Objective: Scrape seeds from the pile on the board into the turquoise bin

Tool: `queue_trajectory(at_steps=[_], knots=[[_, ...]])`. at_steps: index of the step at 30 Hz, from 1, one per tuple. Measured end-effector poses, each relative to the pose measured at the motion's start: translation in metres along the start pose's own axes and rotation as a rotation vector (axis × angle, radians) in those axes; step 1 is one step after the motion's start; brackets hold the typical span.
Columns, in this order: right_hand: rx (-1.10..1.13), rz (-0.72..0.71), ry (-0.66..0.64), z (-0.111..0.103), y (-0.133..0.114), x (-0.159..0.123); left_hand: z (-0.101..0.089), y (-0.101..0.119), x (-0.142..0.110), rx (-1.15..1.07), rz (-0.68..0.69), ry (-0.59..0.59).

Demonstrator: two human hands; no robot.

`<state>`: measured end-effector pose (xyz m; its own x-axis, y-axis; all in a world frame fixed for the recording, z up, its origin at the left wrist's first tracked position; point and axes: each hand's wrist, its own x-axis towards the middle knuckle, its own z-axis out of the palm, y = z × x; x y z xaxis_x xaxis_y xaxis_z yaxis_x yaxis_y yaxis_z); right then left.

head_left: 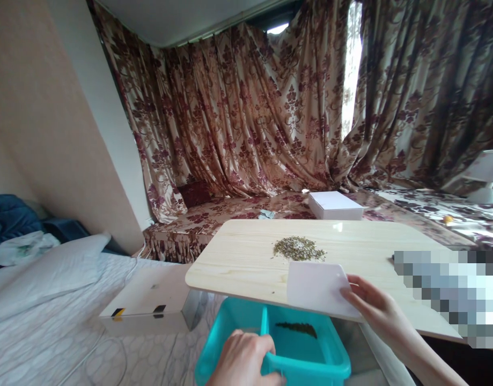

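My right hand (377, 311) pinches a thin white scraper card (316, 288) that lies on the near edge of a pale wooden table (238, 257). A small heap of greenish seeds (298, 249) sits on the table just beyond the card. My left hand (246, 359) grips the middle divider of a turquoise plastic bin (330, 364) held below the table edge. A thin streak of the same seeds (296, 328) lies inside the bin's right compartment.
A white box (335, 205) rests on a patterned bench under heavy floral curtains (250, 118). A flat white case (153, 300) lies on the bed at left, beside a pillow (49, 271). A blurred patch covers the table's right end.
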<state>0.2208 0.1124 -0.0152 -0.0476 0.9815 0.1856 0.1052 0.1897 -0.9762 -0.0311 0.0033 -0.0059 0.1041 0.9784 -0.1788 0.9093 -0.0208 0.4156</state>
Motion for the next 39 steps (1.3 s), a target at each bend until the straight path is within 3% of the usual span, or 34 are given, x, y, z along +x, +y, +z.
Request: queue_trajectory(at_steps=[6, 9, 12, 17, 20, 24, 30, 39], knots=[[0.074, -0.08, -0.01, 0.038, 0.0, 0.019, -0.007, 0.0, -0.006, 0.02, -0.033, -0.024], [0.083, -0.049, -0.079, 0.04, 0.006, 0.019, -0.006, -0.001, -0.006, 0.009, -0.044, 0.006], [0.06, -0.003, -0.037, 0.021, 0.004, 0.017, -0.001, -0.002, -0.003, 0.008, -0.027, 0.007], [-0.003, -0.029, 0.348, -0.033, 0.003, 0.03, 0.0, 0.009, 0.003, 0.049, 0.055, -0.076], [-0.041, -0.056, 0.425, -0.049, 0.006, 0.04, -0.002, 0.023, 0.006, 0.07, 0.11, -0.113], [-0.086, -0.045, 0.32, -0.038, 0.001, 0.045, 0.0, 0.033, 0.008, 0.082, 0.183, -0.145], [-0.024, -0.057, 0.234, -0.012, -0.001, 0.056, 0.003, 0.028, 0.006, 0.062, 0.143, -0.138], [-0.045, -0.047, 0.183, -0.01, -0.001, 0.053, 0.005, 0.023, 0.007, 0.059, 0.143, -0.083]])
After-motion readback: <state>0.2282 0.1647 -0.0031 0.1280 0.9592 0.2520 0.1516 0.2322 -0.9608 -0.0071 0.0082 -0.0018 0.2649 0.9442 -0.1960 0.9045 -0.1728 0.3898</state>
